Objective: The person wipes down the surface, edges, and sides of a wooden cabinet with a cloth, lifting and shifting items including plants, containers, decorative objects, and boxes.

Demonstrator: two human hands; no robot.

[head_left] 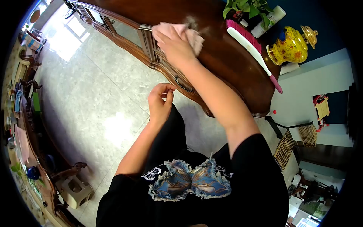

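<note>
The dark wood cabinet [223, 64] spread beneath and around the right hand [176, 49], with the yellow vase [290, 46] well off to that hand's right and the brush [247, 45] nearer on the same side, its bristles toward the plant [247, 8] and its handle angled back toward the person. The pink cloth [194, 39] lay on the cabinet top under the right hand, which was palm down over it, fingers loosely extended. The left hand [160, 100] was half curled, thumb and fingertips close together, near the metal pull [183, 84] on the cabinet front; whether it pinched anything small could not be told.
</note>
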